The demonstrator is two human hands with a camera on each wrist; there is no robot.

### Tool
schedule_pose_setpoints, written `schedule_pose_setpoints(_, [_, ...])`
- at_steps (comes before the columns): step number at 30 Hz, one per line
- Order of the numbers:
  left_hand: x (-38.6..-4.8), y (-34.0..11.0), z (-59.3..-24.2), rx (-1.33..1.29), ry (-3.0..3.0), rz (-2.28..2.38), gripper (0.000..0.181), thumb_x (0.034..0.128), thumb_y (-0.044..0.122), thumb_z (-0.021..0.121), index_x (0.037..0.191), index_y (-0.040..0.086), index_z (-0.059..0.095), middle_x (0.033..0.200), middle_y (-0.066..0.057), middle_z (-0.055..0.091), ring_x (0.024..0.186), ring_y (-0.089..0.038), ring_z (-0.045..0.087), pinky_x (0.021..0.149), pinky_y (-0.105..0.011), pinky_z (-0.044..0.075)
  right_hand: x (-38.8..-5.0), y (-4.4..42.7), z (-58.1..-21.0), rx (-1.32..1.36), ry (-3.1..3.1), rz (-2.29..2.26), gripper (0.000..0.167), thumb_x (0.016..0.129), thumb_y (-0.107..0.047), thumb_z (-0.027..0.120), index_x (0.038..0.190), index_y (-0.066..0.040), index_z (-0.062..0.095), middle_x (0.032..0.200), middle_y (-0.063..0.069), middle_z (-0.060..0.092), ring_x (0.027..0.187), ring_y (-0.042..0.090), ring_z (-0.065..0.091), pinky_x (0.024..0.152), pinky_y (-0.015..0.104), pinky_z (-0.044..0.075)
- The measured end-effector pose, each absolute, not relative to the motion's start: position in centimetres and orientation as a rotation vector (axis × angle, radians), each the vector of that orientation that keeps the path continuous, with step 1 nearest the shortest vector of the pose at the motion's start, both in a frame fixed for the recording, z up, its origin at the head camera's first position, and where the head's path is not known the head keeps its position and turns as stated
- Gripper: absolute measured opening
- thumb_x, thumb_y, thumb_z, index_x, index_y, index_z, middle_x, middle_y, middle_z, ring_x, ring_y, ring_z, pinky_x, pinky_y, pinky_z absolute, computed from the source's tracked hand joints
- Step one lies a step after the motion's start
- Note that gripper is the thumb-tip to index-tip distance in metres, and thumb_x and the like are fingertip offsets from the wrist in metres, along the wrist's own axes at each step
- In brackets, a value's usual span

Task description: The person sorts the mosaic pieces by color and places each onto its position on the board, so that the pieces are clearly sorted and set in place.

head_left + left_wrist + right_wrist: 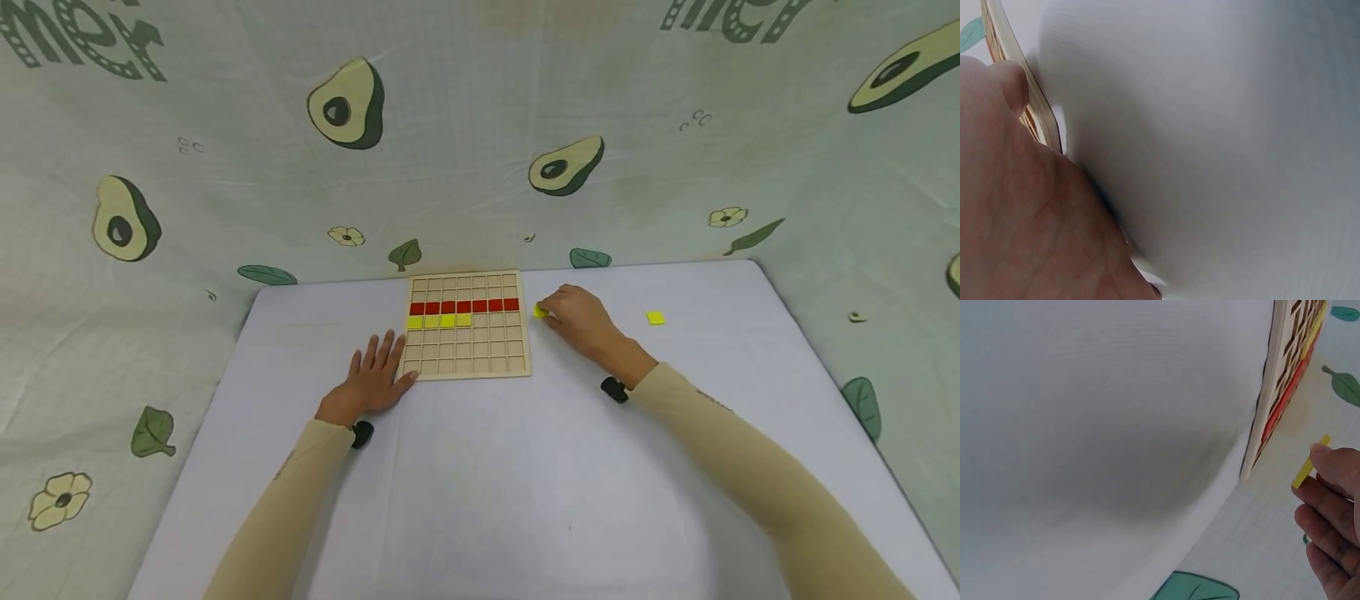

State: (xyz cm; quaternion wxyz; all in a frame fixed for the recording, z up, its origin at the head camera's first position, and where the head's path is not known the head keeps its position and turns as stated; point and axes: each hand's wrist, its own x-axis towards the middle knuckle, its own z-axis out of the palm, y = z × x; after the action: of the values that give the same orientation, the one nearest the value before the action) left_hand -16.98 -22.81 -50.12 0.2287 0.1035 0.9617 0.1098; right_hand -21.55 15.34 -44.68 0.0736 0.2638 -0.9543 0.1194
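Note:
A pale wooden grid board [465, 367] lies on the white table, with one row of red square tiles [480, 307] across it and several yellow tiles [447, 321] at the left of the row below. My left hand [372, 379] rests flat, fingers spread, against the board's left edge; its thumb touches the lower left corner. Just right of the board, my right hand [581, 321] pinches a yellow tile [1311, 464] between thumb and index finger. The right wrist view shows this tile edge-on, apart from the board. Another yellow tile [656, 317] lies farther right on the table.
The white table [480, 492] ends at the back near a hanging cloth [465, 183] printed with avocados and leaves. The same cloth rises along both sides. A black strap piece [614, 390] sits at the right wrist, another [362, 434] at the left.

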Motion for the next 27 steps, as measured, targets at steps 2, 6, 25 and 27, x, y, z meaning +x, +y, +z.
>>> schedule_pose_setpoints(2, [-17.0, -22.8, -50.2, 0.285, 2.643, 0.297, 0.084, 0.1119, 0.053, 0.035, 0.170, 0.008, -0.007, 0.176, -0.018, -0.017, 0.161, -0.042, -0.019, 0.127, -0.064, -0.009, -21.8, 14.7, -44.7, 0.812, -2.857, 0.350, 0.029, 0.092, -0.002, 0.082, 0.121, 0.001, 0.078, 0.116, 0.013, 0.079, 0.110, 0.030, 0.070, 0.097, 0.041, 0.058])
schedule_pose_setpoints(6, [-17.0, -22.8, -50.2, 0.279, 2.640, 0.309, 0.085, 0.1116, 0.053, 0.036, 0.170, 0.009, -0.006, 0.176, -0.017, -0.017, 0.161, -0.042, -0.019, 0.127, -0.064, -0.010, -22.0, 13.4, -44.7, 0.842, -2.841, 0.344, 0.028, 0.093, -0.003, 0.081, 0.120, 0.000, 0.078, 0.116, 0.012, 0.079, 0.110, 0.029, 0.071, 0.097, 0.040, 0.058])
schedule_pose_setpoints(25, [-16.2, -21.9, -48.4, 0.258, 2.638, 0.273, 0.081, 0.1134, 0.048, 0.036, 0.170, 0.007, -0.004, 0.176, -0.018, -0.015, 0.161, -0.042, -0.017, 0.128, -0.062, -0.008, -23.3, 8.6, -45.8, 0.926, -2.841, 0.404, 0.026, 0.096, -0.006, 0.078, 0.122, -0.001, 0.078, 0.115, 0.010, 0.080, 0.106, 0.027, 0.070, 0.098, 0.038, 0.057])
schedule_pose_setpoints(27, [-16.2, -22.0, -48.5, 0.260, 2.644, 0.273, 0.081, 0.1133, 0.048, 0.036, 0.170, 0.007, -0.004, 0.176, -0.018, -0.015, 0.161, -0.042, -0.017, 0.128, -0.062, -0.008, -23.4, 8.2, -46.0, 0.937, -2.840, 0.394, 0.025, 0.097, -0.006, 0.078, 0.121, -0.001, 0.079, 0.114, 0.010, 0.080, 0.105, 0.027, 0.070, 0.098, 0.038, 0.057])
